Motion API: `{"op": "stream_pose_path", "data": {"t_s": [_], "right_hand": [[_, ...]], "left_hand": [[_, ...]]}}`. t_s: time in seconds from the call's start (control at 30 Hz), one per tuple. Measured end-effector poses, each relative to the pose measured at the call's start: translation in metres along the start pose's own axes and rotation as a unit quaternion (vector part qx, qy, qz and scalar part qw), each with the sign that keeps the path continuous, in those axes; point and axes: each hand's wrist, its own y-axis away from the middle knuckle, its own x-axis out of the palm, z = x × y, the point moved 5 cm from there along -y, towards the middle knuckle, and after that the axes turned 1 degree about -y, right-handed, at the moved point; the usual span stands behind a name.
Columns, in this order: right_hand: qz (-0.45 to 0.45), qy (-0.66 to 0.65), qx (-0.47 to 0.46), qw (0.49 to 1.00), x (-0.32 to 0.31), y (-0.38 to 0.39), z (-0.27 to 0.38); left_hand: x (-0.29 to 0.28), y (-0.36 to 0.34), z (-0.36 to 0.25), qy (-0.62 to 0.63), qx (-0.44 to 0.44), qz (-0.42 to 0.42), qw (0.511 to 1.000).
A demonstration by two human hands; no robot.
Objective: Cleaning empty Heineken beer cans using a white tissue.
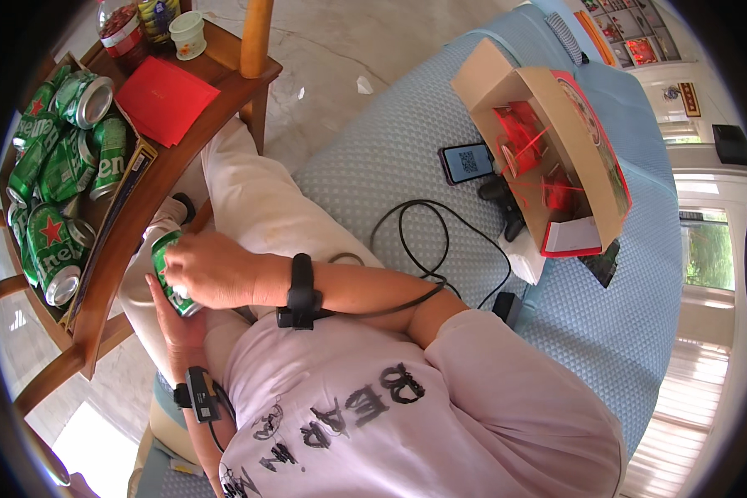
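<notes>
Both my hands are at a green drink can [164, 246] with a red mark, held tilted above my lap. My left hand [180, 326] supports it from below and behind, its fingers along the can's far side. My right hand [216, 267] lies across the can's front with curled fingers, and it hides much of the can. What the right fingertips do against the can is partly hidden. On my left, a shallow cardboard tray [123, 195] holds several green cans [52, 236], some lying on their sides and some dented.
The tray rests on a wooden chair [100, 282], beside red envelopes [164, 100], bottles [123, 37] and a white cup [188, 36]. On the blue padded seat [373, 158] at right lie a phone [467, 163], a black game controller [501, 203], an open carton [573, 158] and black cable [402, 241].
</notes>
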Motion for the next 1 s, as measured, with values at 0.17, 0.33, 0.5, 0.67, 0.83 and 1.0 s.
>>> {"op": "stream_pose_path", "data": {"t_s": [0.17,0.33,0.5,0.67,0.83,1.0], "right_hand": [[0.0,-0.021,-0.003,1.0,0.009,-0.001,0.002],[-0.053,0.055,0.059,0.995,-0.012,0.001,-0.025],[-0.075,-0.064,0.136,0.986,-0.025,0.001,-0.032],[-0.078,-0.06,0.107,0.989,-0.034,-0.005,-0.024],[-0.187,-0.033,0.144,0.971,-0.09,0.004,-0.064],[-0.342,-0.099,0.367,0.859,-0.18,0.069,-0.142]], "left_hand": [[-0.001,0.002,-0.002,0.009,-0.011,-0.012,1.0],[-0.001,0.007,-0.01,0.028,0.028,0.056,0.998],[0.012,0.014,-0.014,0.02,0.038,0.019,0.999],[0.013,0.016,-0.015,0.018,0.056,-0.05,0.997],[0.017,0.01,-0.01,0.035,0.016,0.069,0.997],[0.011,0.007,-0.011,0.028,0.011,0.073,0.997]]}}
